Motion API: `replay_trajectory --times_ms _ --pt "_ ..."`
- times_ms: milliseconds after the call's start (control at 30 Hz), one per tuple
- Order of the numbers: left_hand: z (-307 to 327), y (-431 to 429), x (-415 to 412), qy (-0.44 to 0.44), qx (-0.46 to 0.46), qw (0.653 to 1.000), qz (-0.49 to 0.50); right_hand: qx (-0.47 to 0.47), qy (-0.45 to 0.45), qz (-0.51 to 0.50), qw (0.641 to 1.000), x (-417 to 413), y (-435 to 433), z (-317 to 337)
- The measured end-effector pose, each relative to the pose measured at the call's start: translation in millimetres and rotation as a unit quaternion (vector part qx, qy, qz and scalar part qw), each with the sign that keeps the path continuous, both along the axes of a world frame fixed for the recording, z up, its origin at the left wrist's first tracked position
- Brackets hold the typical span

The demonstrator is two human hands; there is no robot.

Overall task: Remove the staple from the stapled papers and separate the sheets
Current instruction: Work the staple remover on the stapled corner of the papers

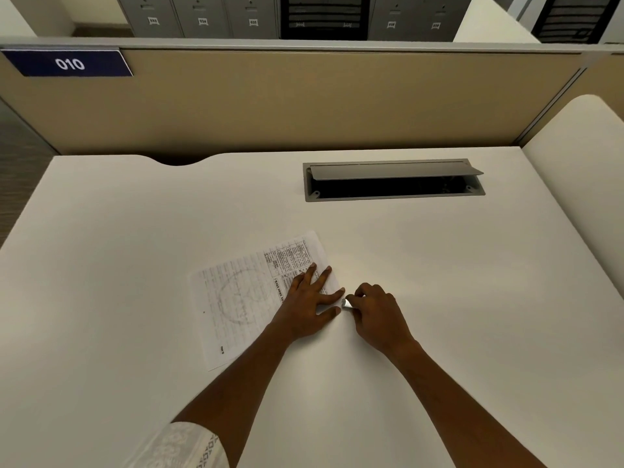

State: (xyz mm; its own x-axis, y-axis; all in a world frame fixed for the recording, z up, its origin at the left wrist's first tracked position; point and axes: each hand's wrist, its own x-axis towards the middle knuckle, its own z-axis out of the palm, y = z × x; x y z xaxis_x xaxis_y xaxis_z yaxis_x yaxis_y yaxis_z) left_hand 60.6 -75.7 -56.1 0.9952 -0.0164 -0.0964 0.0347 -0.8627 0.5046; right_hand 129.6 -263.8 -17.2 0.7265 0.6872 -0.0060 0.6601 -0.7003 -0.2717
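The stapled papers [236, 298], white sheets with printed text, lie at a slant on the white desk [135, 231]. My left hand [307, 305] rests flat on their right part with its fingers spread, pressing the sheets down. Just to the right, my right hand [374, 315] is closed around a small silver metal tool [347, 304]. The tool's tip sits at the papers' right corner, close to my left fingertips. The staple itself is too small to make out.
A grey cable hatch [393, 180] with its lid raised is set into the desk at the back right. A beige partition [304, 103] with a blue "010" label [69, 64] closes off the back. A white curved panel [580, 157] stands at the right.
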Motion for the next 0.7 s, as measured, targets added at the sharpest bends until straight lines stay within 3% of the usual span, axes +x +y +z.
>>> replay_trajectory --times_ms 367,700 --pt "1.8 1.8 2.0 0.019 -0.014 1.0 -0.001 -0.004 -0.013 -0.016 1.0 -2.7 4.2 0.6" --pt "8.7 3.1 -0.9 0.043 0.015 0.999 0.013 0.04 -0.011 0.041 0.998 3.5 -0.7 -1.9"
